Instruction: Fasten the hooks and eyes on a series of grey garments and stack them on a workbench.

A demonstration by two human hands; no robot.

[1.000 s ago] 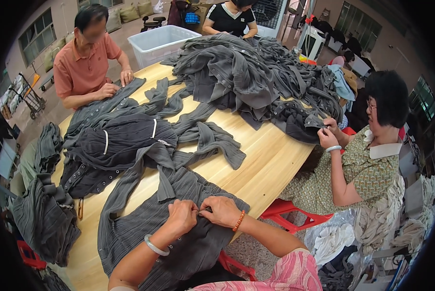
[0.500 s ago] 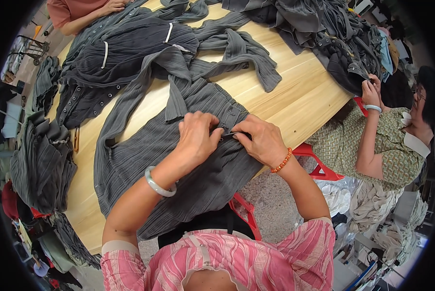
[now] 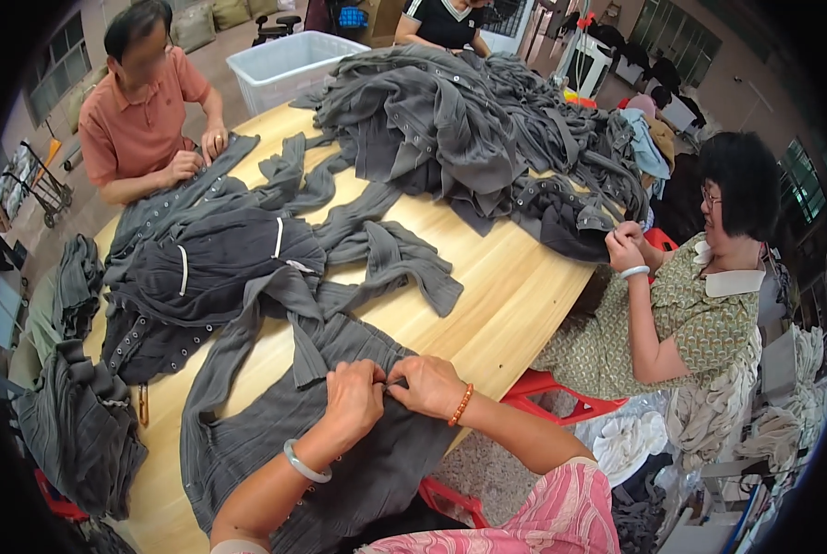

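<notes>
A dark grey ribbed knit garment lies spread over the near edge of the table, partly hanging off it. My left hand and my right hand meet at the garment's upper right edge. Each has its fingers pinched on the cloth, with the fingertips nearly touching. The small spot between them is hidden by the fingers. One long grey sleeve curves away to the left of my hands. A white bangle circles my left wrist and an orange bead bracelet my right.
Grey garments are stacked at left, with a larger heap at the far side. Yellow-handled snips lie at the left. Co-workers handle garments at far left, far side and right. A red stool stands right; a white bin beyond.
The view has tilted up, bringing the far side of the table and other people into sight. My hands have drawn closer together, still pinching the garment.
</notes>
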